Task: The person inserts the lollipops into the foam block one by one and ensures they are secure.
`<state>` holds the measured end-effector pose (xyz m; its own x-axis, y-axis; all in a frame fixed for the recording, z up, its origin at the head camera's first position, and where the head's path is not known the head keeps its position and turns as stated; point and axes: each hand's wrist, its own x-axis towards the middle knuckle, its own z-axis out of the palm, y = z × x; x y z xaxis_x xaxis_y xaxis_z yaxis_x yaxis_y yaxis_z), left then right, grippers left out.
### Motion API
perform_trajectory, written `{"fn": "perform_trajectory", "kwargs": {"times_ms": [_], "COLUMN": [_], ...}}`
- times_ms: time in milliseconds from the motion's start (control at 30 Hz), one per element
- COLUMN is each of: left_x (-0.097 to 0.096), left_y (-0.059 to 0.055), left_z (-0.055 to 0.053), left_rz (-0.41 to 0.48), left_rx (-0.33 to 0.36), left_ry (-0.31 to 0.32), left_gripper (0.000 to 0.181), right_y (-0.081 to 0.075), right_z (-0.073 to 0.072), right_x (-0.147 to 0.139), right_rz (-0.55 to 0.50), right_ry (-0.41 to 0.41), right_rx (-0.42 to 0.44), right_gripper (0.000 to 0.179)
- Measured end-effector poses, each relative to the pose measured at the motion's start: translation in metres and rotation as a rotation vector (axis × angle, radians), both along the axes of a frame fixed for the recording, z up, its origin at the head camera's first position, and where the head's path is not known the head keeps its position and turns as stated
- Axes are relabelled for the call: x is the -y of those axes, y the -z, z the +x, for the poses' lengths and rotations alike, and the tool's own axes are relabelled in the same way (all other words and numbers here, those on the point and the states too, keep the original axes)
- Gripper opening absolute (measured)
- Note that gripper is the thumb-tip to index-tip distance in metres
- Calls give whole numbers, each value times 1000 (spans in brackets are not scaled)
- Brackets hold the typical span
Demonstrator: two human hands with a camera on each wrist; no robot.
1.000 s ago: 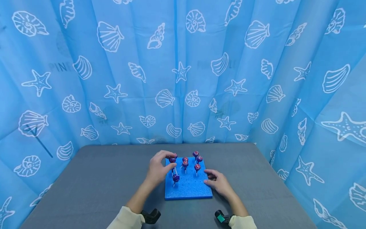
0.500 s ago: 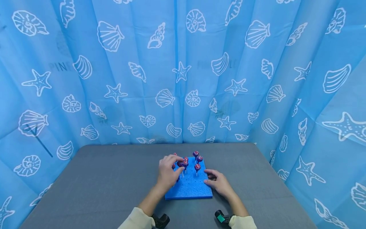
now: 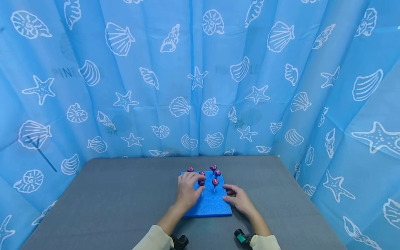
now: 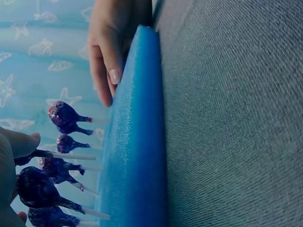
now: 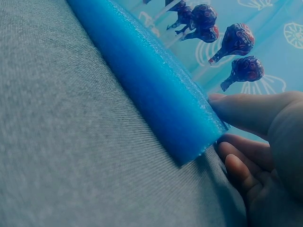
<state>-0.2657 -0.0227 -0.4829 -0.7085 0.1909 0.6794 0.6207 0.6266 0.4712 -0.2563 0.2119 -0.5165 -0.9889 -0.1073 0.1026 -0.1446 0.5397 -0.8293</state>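
Note:
A blue foam board [image 3: 215, 206] lies on the table with several lollipops in dark purple and red wrappers standing in it, sticks down. My left hand [image 3: 186, 190] is above the middle of the board and pinches a lollipop [image 3: 201, 183] between thumb and fingers. In the left wrist view the thumb [image 4: 24, 143] lies against its wrapper, and the white stick [image 4: 75, 156] points at the board. The stick's tip cannot be told apart from the foam. My right hand [image 3: 240, 199] grips the board's right edge, thumb [image 5: 246, 111] at the upper face and fingers curled at the side.
Grey cloth covers the table [image 3: 125, 201]. Behind and at the right hangs a blue curtain [image 3: 200, 90] with white shells and starfish. Standing lollipops [image 3: 215, 182] are close to the right of my left hand, and one lollipop [image 3: 190, 169] stands at the back left.
My left hand has carried the pinched lollipop from the board's left side rightward to its middle, lowering slightly. It now covers the left-hand lollipops. The right hand and board have stayed put.

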Motion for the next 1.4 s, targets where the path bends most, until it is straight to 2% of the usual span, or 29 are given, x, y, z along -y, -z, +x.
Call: {"fn": "perform_trajectory", "kwargs": {"times_ms": [267, 833, 1233, 1400], "left_x": [-2, -5, -2, -1], "left_y": [3, 10, 8, 7], "left_z": [-3, -5, -4, -2], "left_rz": [3, -65, -155, -158], "left_rx": [13, 30, 64, 68], "left_ry": [-13, -41, -34, -28], "left_gripper": [30, 28, 31, 32], "right_y": [1, 1, 0, 0], "right_z": [-1, -2, 0, 1], "right_x": [0, -1, -1, -2], "right_rz": [3, 4, 14, 10], "right_ry": [-4, 1, 6, -3], "right_rx": [-1, 11, -6, 0], "right_gripper": [39, 39, 40, 40]}}
